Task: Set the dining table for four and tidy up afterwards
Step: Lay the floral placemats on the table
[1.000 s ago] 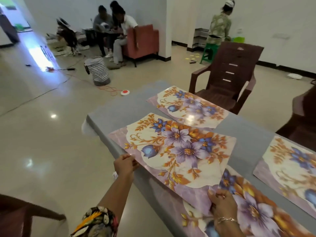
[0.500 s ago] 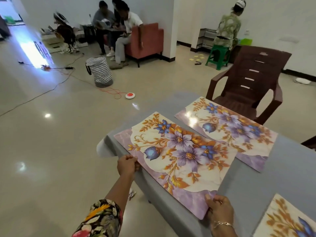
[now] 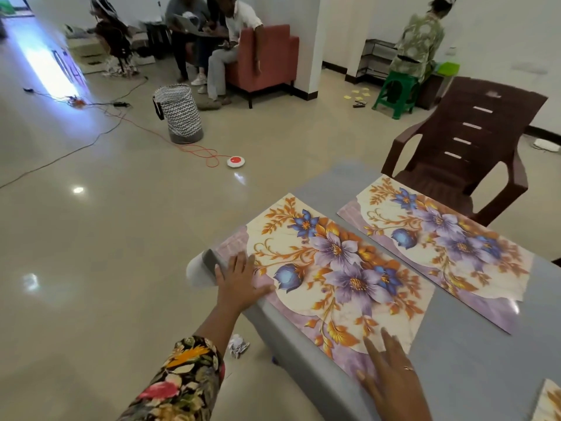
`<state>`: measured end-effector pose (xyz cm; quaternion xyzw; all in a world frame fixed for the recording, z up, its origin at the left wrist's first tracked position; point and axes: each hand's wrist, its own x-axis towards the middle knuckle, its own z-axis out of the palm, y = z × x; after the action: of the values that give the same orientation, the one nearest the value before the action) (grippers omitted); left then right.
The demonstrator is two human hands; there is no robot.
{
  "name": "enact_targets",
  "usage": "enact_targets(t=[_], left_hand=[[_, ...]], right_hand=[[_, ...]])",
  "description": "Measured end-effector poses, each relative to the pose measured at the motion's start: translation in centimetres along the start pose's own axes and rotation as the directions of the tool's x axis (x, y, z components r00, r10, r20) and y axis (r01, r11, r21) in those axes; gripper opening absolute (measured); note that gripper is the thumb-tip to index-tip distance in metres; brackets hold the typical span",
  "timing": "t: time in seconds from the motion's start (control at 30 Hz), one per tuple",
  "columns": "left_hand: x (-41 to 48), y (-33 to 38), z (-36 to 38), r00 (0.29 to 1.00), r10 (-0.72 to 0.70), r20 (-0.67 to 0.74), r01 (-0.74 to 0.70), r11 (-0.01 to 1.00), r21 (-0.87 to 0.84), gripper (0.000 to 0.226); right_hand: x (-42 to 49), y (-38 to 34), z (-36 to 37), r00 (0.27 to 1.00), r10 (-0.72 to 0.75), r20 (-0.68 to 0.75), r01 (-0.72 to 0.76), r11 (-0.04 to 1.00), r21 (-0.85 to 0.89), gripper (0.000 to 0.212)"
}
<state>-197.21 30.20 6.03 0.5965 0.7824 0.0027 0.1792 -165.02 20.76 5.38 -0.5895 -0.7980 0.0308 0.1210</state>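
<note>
Bright, even indoor light, soft shadows. Daylight glare streaks glossy floor (image 3: 91, 268) at top left; small lamp reflections dot it. Wide-angle bending at edges. Right hand (image 3: 391, 381) slightly motion-blurred.

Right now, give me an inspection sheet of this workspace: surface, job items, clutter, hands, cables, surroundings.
Surface: grey rectangular table.
Job's things: near floral-printed placemat flat along the table edge; second floral-printed placemat beside it, apart; third placemat, only a corner visible at lower right.
Clutter: crumpled white paper on the floor below the table.
Hands: left hand flat on the near placemat's left end; right hand flat on its right corner.
Cables: orange cable running to a round red-and-white button; black cables across the floor.
Surroundings: brown plastic chair, zigzag-patterned basket, green plastic stool, red sofa.
</note>
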Motion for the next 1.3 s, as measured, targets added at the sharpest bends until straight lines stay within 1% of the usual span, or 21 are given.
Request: enact_targets(t=[0.03, 0.1, 0.13, 0.27, 0.4, 0.5, 0.53, 0.57, 0.6, 0.63, 0.67, 0.83, 0.93, 1.3], left_hand=[[0.1, -0.2, -0.1, 1.0, 0.003, 0.011, -0.003, 1.0, 0.002, 0.118], [0.2, -0.5, 0.0, 1.0, 0.022, 0.007, -0.022, 1.0, 0.012, 0.111], [0.2, -0.7, 0.0, 0.999, 0.033, 0.003, -0.033, 0.999, 0.011, 0.109], [0.4, -1.2, 0.1, 0.997, 0.081, -0.001, -0.081, 0.997, -0.012, 0.122], [0.3, -1.6, 0.1, 0.995, 0.098, -0.023, -0.099, 0.994, -0.036, 0.117], [0.3, -1.8, 0.0, 0.993, 0.116, -0.012, -0.117, 0.993, -0.033, 0.131], [0.3, -1.8, 0.0, 0.993, 0.122, -0.008, -0.122, 0.992, -0.033, 0.13], [0.3, -1.9, 0.0, 0.992, 0.124, -0.01, -0.125, 0.992, -0.031, 0.12], [0.3, -2.0, 0.0, 0.992, 0.125, -0.012, -0.126, 0.992, -0.029, 0.107], [0.2, -2.0, -0.1, 0.992, 0.127, -0.013, -0.127, 0.991, -0.03, 0.098], [0.1, -2.0, -0.1, 0.991, 0.132, -0.016, -0.132, 0.991, -0.028, 0.095], [0.1, -2.1, -0.2, 0.989, 0.144, -0.014, -0.144, 0.989, -0.011, 0.093], [0.2, -2.3, -0.1, 0.989, 0.146, -0.018, -0.146, 0.989, -0.002, 0.096], [-0.1, -2.1, -0.2, 0.992, 0.124, -0.013, -0.124, 0.992, 0.007, 0.092]], right_hand=[[0.0, -0.3, 0.4, 0.999, -0.02, 0.038, 0.02, 1.0, -0.004, 0.055], [-0.2, -0.8, 0.4, 0.996, -0.028, 0.085, 0.031, 0.999, -0.033, 0.055], [-0.2, -1.0, 0.3, 0.995, -0.016, 0.102, 0.02, 0.999, -0.043, 0.056], [-0.5, -1.8, -0.2, 0.986, 0.049, 0.158, -0.039, 0.997, -0.068, 0.06], [-0.6, -2.4, -0.6, 0.968, 0.097, 0.233, -0.076, 0.992, -0.096, 0.06], [-0.8, -3.0, -1.1, 0.95, 0.123, 0.288, -0.098, 0.99, -0.102, 0.06], [-0.9, -3.1, -1.1, 0.945, 0.134, 0.299, -0.108, 0.989, -0.104, 0.06], [-1.1, -3.3, -1.1, 0.941, 0.143, 0.308, -0.115, 0.988, -0.106, 0.06], [-1.2, -3.4, -1.1, 0.938, 0.149, 0.314, -0.122, 0.987, -0.105, 0.061], [-1.3, -3.6, -1.2, 0.936, 0.153, 0.317, -0.125, 0.986, -0.106, 0.061], [-1.4, -3.7, -1.2, 0.937, 0.155, 0.314, -0.127, 0.986, -0.108, 0.061], [-1.8, -3.9, -1.1, 0.942, 0.165, 0.293, -0.134, 0.983, -0.124, 0.06], [-1.9, -4.0, -1.2, 0.94, 0.17, 0.295, -0.137, 0.982, -0.131, 0.06], [-1.7, -3.6, -1.1, 0.952, 0.137, 0.273, -0.104, 0.986, -0.13, 0.061]])
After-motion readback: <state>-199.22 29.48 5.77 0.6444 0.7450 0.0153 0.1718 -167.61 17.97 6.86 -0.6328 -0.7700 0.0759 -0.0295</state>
